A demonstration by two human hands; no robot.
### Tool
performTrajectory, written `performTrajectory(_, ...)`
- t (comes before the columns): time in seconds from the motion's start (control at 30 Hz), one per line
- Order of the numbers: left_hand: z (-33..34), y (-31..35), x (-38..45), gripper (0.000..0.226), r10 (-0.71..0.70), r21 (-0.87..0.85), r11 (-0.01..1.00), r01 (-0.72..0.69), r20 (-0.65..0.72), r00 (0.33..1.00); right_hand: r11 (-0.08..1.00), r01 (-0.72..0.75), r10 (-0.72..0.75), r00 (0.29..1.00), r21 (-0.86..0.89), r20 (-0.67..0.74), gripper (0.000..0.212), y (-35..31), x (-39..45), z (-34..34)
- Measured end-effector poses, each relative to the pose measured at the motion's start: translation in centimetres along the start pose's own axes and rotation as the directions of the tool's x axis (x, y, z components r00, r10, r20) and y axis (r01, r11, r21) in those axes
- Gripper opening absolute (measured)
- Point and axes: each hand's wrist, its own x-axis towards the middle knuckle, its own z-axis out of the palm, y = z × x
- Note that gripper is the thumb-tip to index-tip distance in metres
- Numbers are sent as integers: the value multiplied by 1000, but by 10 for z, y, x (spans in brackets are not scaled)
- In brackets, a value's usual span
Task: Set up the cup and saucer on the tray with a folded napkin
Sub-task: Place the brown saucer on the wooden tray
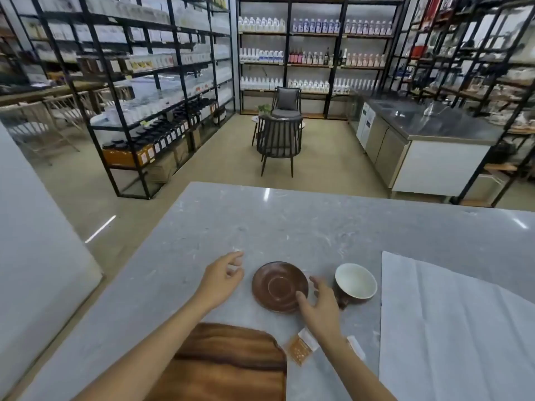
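Observation:
A brown saucer (276, 285) lies flat on the grey stone table (289, 227). To its right stands a brown cup (355, 282) with a white inside, apart from the saucer. A wooden tray (228, 363) lies at the near edge with nothing on it. A large white napkin (451, 328) is spread unfolded on the right. My left hand (223, 277) hovers open just left of the saucer. My right hand (320, 305) is open at the saucer's right rim, thumb over the edge, fingers between saucer and cup.
A small orange sachet (299, 347) lies between the tray and my right forearm, and a white packet (356, 345) peeks out beside that arm. Beyond the table stand chairs (279, 140), a steel counter (428, 125) and shelves of bottles.

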Motion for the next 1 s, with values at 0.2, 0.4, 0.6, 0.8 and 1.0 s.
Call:
performTrajectory(0.2,48,-23,24,54,-320,-151,928,341,148,936,982,-188,185,976,14,112,72,22,26,12)
performTrajectory(0.4,70,-41,37,54,-329,-133,923,361,216,919,959,-263,247,958,109,143,76,38,38,19)
performTrajectory(0.6,76,-52,41,62,-295,-144,935,325,198,935,964,-226,204,967,142,151,59,41,42,19)
performTrajectory(0.8,74,-52,38,70,-284,-194,927,322,199,938,966,-198,172,972,164,162,61,35,37,15)
performTrajectory(1.0,64,-43,19,67,-266,-343,881,325,208,941,973,-168,147,980,159,135,60,21,24,7)
